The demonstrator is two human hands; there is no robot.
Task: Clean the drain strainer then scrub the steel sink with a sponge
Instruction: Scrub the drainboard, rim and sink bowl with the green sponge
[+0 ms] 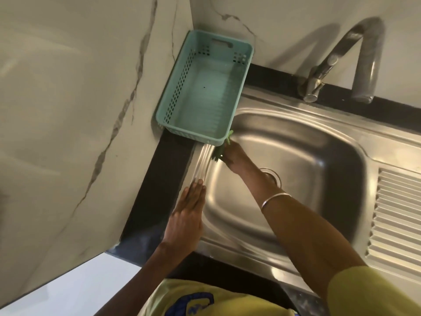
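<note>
Illumination is dim and warm. The tap (355, 65) casts a soft double shadow on the wall (296, 30) behind it. The steel sink (296, 142) shows diffuse glare bands. Wide-angle distortion tilts and bends lines near the edges. Detail is soft throughout.

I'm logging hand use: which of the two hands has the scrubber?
The right hand, reaching into the steel sink at its far left corner, grips the green sponge. The left hand lies flat on the sink's left rim, holding nothing.
</note>
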